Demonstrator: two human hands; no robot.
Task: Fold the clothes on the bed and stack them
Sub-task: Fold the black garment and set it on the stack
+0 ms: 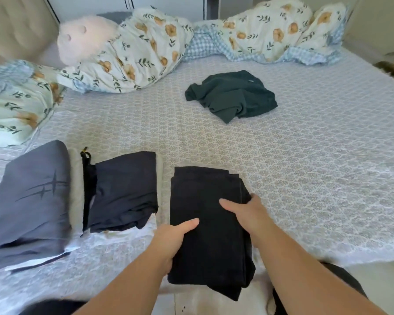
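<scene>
Black folded trousers (pixel 205 226) lie at the bed's (pixel 305 173) near edge, gripped by both hands: left hand (pixel 171 239) on the left side, right hand (pixel 243 210) on the right. Folded navy garment (pixel 123 189) lies just beside; crumpled green shirt (pixel 232 94) sits well apart.

Daylit bedroom: padded beige headboard (pixel 16 26) at left, pale floor (pixel 378 276) below.
</scene>
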